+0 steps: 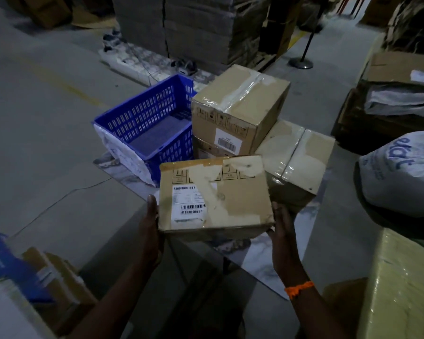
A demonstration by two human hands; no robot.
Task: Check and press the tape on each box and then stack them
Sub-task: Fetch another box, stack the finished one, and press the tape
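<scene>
I hold a flat cardboard box (216, 196) in the air between both hands. It has beige tape across its top and white barcode labels. My left hand (149, 223) grips its left side with the thumb up along the edge. My right hand (283, 236) grips the right corner, and its fingers reach under the box. Just beyond it, a taped box (240, 104) sits on top of another box (206, 149). A third taped box (294, 162) lies beside them on the right.
A blue slatted crate (145, 123) stands left of the stack. A grey bag (402, 172) and a yellowish wrapped box (402, 289) are on the right. Flat cartons (59, 277) lie at the lower left. A tall cardboard pile (194, 25) and a post's base (301, 61) stand behind.
</scene>
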